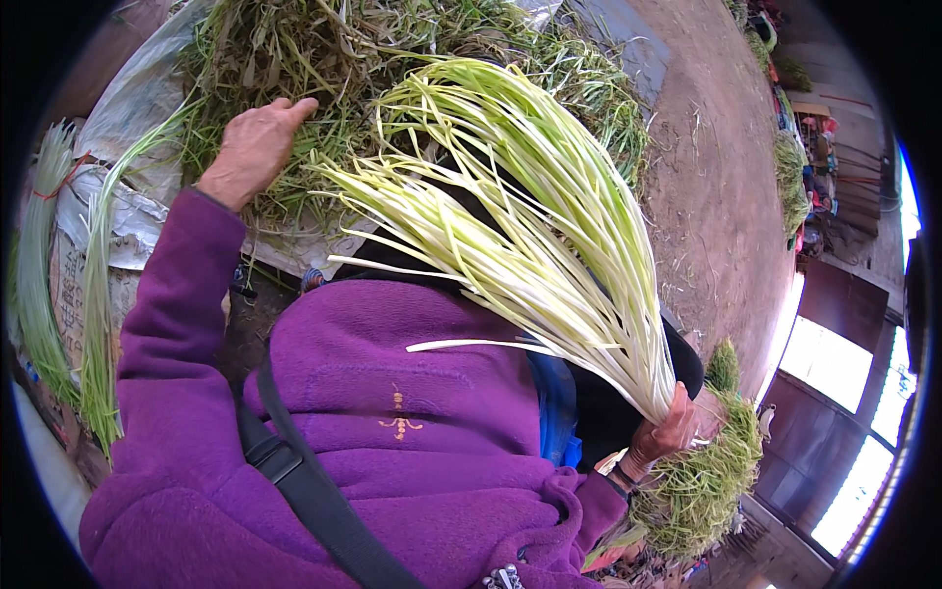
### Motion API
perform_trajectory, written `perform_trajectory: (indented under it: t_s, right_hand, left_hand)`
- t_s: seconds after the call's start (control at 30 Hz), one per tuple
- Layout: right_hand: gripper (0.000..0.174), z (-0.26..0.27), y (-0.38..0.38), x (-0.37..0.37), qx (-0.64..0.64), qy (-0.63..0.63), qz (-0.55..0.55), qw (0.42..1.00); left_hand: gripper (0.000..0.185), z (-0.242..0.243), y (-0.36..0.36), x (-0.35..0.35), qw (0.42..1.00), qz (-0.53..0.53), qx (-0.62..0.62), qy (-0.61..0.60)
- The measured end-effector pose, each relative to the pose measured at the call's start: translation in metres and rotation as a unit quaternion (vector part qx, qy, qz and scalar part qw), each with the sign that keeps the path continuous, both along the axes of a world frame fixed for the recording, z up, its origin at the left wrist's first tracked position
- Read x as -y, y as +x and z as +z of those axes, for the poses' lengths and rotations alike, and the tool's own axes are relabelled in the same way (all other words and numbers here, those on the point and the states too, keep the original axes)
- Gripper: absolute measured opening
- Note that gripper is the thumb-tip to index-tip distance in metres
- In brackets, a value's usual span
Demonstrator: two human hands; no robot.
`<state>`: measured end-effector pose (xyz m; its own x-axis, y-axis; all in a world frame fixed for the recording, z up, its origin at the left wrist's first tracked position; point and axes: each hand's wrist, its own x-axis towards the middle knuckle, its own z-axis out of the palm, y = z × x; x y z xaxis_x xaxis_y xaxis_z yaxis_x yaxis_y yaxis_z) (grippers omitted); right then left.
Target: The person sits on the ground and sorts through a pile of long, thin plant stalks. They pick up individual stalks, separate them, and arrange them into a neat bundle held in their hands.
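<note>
At the right, my right hand grips a large bunch of pale leaf stalks, which look like blanched garlic chives. It is closed around the white ends. The yellow-green leaves fan out to the upper left, across my lap and over the edge of a heap. My left hand is over that heap of loose green and withered leaves, with a thumb or finger pointing right. Its other fingers are bent down and mostly hidden, so whether it holds a strand cannot be seen.
On the far left lies a bunch of stalks bound with a red tie, beside a looser green bundle. Plastic sheeting lies by the heap. More leaves are piled behind my right hand. Bare earth floor stretches along the right.
</note>
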<state>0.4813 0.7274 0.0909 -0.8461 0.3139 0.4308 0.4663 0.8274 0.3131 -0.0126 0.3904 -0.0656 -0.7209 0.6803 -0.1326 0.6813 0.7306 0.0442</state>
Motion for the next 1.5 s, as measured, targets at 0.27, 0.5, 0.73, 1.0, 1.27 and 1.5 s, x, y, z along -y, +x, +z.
perform_trajectory:
  t_s: [0.27, 0.5, 0.73, 1.0, 1.27, 1.5]
  right_hand:
    - [0.05, 0.0, -0.001, 0.002, -0.003, -0.008, -0.007, 1.0]
    - [0.051, -0.001, 0.001, 0.001, -0.002, 0.007, -0.002, 1.0]
    - [0.05, -0.001, 0.0, 0.0, -0.003, 0.004, 0.006, 1.0]
    - [0.043, -0.001, -0.001, 0.001, -0.006, 0.006, 0.001, 1.0]
    - [0.043, -0.002, 0.001, 0.0, -0.007, -0.002, -0.005, 1.0]
    - [0.044, -0.001, 0.0, 0.001, -0.009, 0.007, -0.001, 1.0]
  left_hand:
    - [0.014, 0.067, 0.054, 0.025, 0.872, -0.097, 0.333, 0.347]
    - [0.023, 0.08, 0.101, 0.0, 0.855, -0.13, 0.309, 0.396]
    - [0.013, 0.076, 0.108, -0.007, 0.91, -0.192, 0.153, 0.333]
    - [0.009, 0.071, 0.089, 0.01, 0.961, -0.114, 0.046, 0.249]
    - [0.028, 0.071, 0.096, 0.001, 0.891, -0.158, 0.084, 0.417]
    - [0.023, 0.061, 0.099, -0.001, 0.895, -0.197, 0.057, 0.395]
